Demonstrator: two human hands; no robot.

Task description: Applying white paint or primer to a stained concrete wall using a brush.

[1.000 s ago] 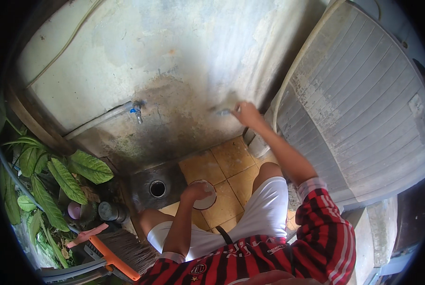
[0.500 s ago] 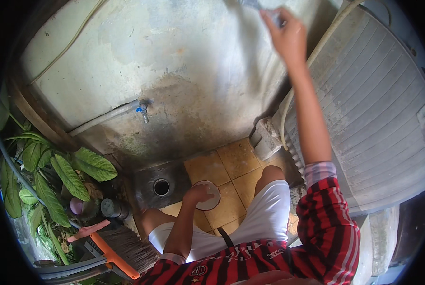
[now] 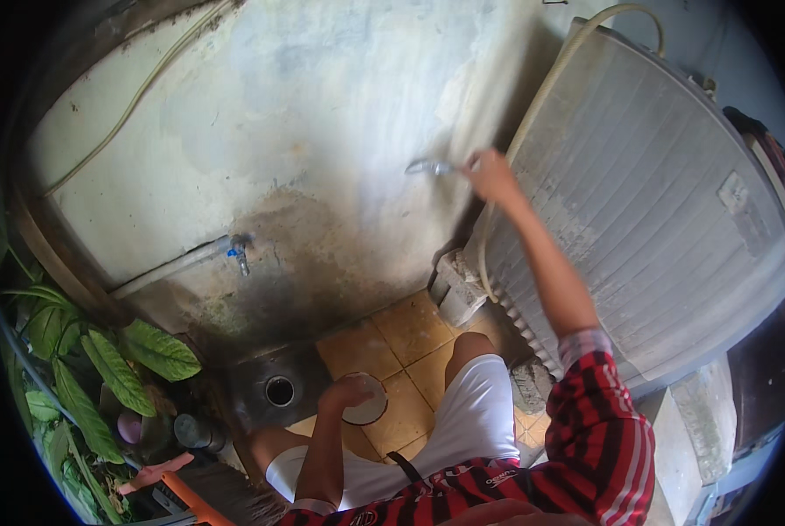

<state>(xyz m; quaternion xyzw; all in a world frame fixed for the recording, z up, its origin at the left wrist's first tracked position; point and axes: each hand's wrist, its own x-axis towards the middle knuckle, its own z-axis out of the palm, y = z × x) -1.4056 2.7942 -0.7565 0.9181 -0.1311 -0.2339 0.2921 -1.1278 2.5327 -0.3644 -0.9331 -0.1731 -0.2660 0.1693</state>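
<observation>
My right hand is stretched out to the pale wall, fingers closed round the thin end of a small tool with a flat, shiny greyish head. The head lies at or very near the wall surface; whether it touches is hard to tell. Low between my knees, my left hand grips a round, shallow white bowl with a dark rim. My fingers cover part of the bowl, and what it holds cannot be made out clearly.
A tap with a blue handle juts from the wall above a drain hole. On the right leans a large grey ribbed panel with a hose along it. Leafy plants and an orange handle are at left.
My right hand has come down along the wall with the tool, whose flat head now shows more fully. My left hand still holds the bowl. The whole view has shifted slightly.
</observation>
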